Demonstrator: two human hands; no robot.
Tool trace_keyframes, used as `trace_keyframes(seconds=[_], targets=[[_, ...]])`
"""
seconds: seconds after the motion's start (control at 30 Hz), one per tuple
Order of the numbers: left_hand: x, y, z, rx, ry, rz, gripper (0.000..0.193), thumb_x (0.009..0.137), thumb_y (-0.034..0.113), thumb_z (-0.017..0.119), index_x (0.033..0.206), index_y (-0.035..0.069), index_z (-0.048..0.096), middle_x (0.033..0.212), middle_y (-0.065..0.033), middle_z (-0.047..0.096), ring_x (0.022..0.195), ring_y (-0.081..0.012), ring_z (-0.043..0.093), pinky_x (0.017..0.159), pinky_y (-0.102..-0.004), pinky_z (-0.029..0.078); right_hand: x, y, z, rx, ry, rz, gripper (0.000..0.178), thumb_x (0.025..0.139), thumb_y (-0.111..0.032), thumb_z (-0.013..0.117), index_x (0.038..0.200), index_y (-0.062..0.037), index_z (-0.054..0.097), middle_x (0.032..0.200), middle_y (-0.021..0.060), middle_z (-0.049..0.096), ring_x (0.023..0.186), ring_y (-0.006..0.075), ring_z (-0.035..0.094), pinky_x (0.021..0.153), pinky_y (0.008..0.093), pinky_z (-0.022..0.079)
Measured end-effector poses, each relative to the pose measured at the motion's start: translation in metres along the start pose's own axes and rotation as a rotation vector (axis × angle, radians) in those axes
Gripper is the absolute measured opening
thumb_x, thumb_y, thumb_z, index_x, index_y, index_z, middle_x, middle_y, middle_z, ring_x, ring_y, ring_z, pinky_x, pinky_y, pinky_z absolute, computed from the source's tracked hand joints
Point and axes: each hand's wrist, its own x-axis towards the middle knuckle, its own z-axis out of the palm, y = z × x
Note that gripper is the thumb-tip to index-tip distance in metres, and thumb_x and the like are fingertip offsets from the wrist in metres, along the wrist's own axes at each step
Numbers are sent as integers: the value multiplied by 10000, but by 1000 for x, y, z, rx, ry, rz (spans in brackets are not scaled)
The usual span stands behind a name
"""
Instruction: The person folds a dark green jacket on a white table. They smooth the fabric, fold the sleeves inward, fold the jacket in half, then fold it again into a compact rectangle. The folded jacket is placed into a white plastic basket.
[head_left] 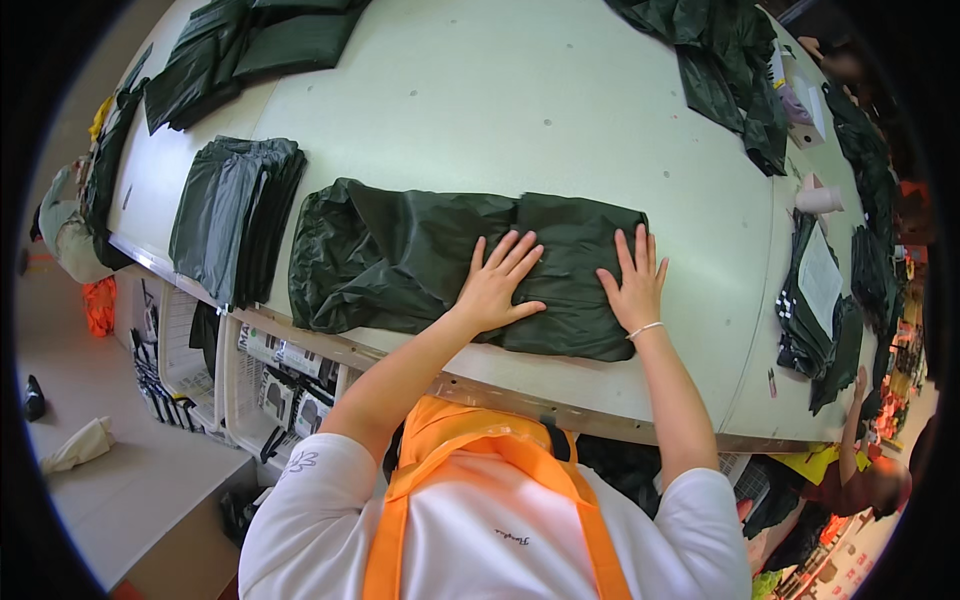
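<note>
A dark green garment of thin, shiny fabric (400, 260) lies partly folded across the table in front of me. Its right part is flat and squared off, while the left part is creased and bunched. My left hand (498, 285) rests flat near the middle of the fabric with the fingers spread. At the right edge of the folded part, my right hand (636, 285) also lies flat, fingers apart, a thin bracelet on its wrist. Neither hand grips the cloth. Left of the garment stands a neat stack of folded dark green garments (238, 215).
The pale table (480, 90) carries more dark green garments (290, 45) at the far left and a loose pile (725, 75) at the far right. Near the right end are a cup (820, 200) and a paper sheet (820, 280). White baskets (245, 390) sit below the edge. Other people work nearby.
</note>
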Motion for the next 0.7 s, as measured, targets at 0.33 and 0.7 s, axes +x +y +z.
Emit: trace_keyframes(seconds=[0.33,0.7], targets=[[-24,-31,-75,-59,305,-281,851,730,480,682,1418,126,328,1503,-137,238,1400,-312,183,1090,-571,114,-6,7,24,73,22,-70,644,852,-230,557,1428,-88,306,1505,209,162,1355,462,171,1103,516,186],[-7,-38,-6,-342,-161,136,881,735,537,652,1445,162,289,1541,-71,149,1420,-278,113,1100,-545,109,104,-99,-65,36,-214,23,156,766,-144,662,687,-16,617,970,155,560,976,350,507,873,453,396]])
